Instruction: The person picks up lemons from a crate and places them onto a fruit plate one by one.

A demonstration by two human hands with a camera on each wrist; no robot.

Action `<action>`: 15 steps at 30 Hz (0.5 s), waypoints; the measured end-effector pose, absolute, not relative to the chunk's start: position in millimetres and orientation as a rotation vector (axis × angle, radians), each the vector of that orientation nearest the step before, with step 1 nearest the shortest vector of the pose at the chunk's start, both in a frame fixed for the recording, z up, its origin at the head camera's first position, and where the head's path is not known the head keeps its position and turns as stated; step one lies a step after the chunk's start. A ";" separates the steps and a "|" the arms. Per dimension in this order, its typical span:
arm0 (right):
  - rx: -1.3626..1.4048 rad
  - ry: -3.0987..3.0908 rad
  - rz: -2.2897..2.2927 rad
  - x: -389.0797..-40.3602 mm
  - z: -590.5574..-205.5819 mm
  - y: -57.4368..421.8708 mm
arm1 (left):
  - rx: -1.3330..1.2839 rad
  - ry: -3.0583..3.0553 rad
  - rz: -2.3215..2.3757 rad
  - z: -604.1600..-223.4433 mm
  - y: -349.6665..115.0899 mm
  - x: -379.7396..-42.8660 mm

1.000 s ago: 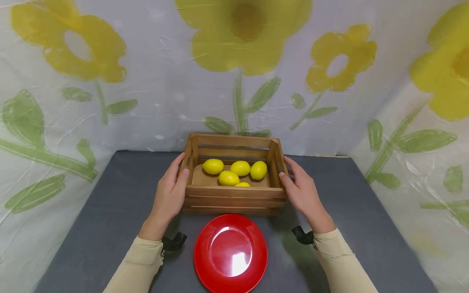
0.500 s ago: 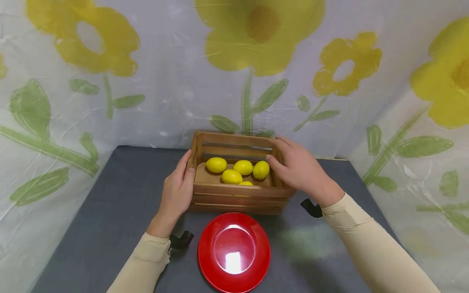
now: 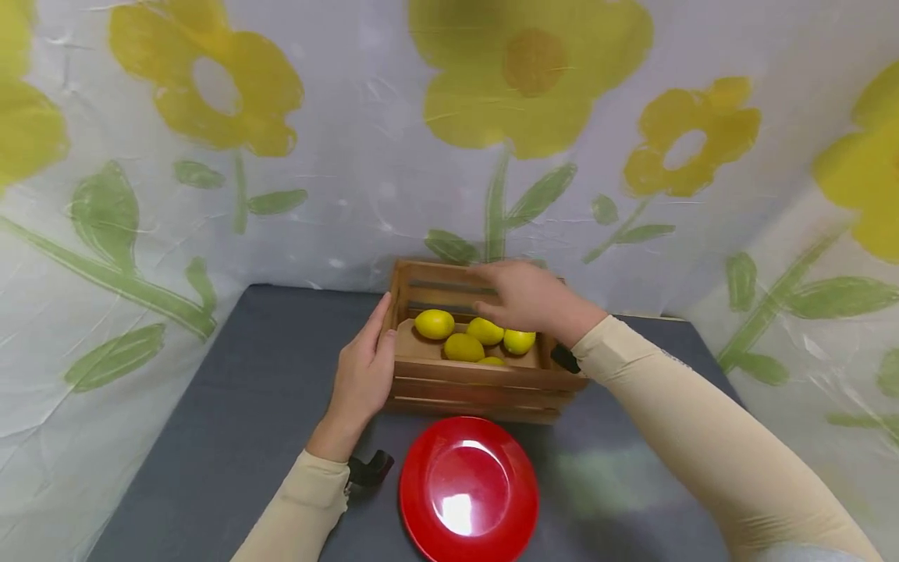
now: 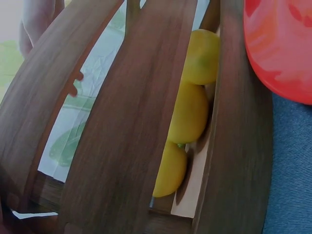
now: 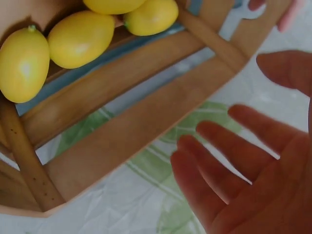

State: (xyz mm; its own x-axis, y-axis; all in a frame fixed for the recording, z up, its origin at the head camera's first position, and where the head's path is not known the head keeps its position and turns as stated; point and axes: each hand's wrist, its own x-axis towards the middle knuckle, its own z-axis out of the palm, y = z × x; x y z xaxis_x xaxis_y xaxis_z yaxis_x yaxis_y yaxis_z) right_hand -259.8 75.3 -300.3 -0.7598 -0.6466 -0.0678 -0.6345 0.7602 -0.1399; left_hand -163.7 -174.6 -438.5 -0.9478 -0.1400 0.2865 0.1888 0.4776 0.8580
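Observation:
A slatted wooden crate (image 3: pixel 485 378) holds several lemons (image 3: pixel 463 347) on its brown floor. At its left end my left hand (image 3: pixel 361 375) grips the side, thumb near the front corner. In the right wrist view, a fingertip of the left hand (image 5: pixel 256 4) shows at the handle cutout. Over the crate's right half hovers my right hand (image 3: pixel 527 297), partly covering the back slats; its fingers are extended and apart in the right wrist view, touching no lemon. Side slats (image 4: pixel 131 107) hide part of the lemons (image 4: pixel 187 112) in the left wrist view.
A shiny red plate (image 3: pixel 469 488) lies on the dark table (image 3: pixel 281 406) just in front of the crate. Behind the crate hangs a pale sheet (image 3: pixel 365 156) painted with yellow flowers. Black wrist mounts (image 3: pixel 371 468) stick out beside the sleeves.
My right hand has let go of the crate's right end and moved up and left over it. The left hand keeps its place on the crate. The head view has shifted slightly.

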 end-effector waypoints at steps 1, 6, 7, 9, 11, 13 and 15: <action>-1.041 2.814 -0.150 -263.2 -301.4 72.3 | -0.037 -2.404 -1.460 -438.4 -174.4 -163.8; -1.023 2.707 -0.082 -279.5 -315.0 60.7 | -0.030 -2.377 -1.456 -438.9 -174.4 -164.9; -1.027 2.693 -0.071 -282.4 -319.4 58.6 | -0.031 -2.375 -1.458 -439.6 -174.4 -164.9; -1.058 2.676 -0.053 -288.3 -329.8 54.9 | -0.029 -2.369 -1.474 -440.1 -173.8 -164.1; -1.100 2.656 -0.052 -292.7 -338.6 50.2 | -0.023 -2.370 -1.472 -441.2 -173.3 -163.5; -1.124 2.643 -0.049 -296.1 -345.3 44.8 | -0.024 -2.368 -1.482 -441.9 -172.7 -163.1; -1.147 2.627 -0.039 -298.6 -350.0 38.7 | -0.025 -2.370 -1.488 -442.5 -172.6 -163.0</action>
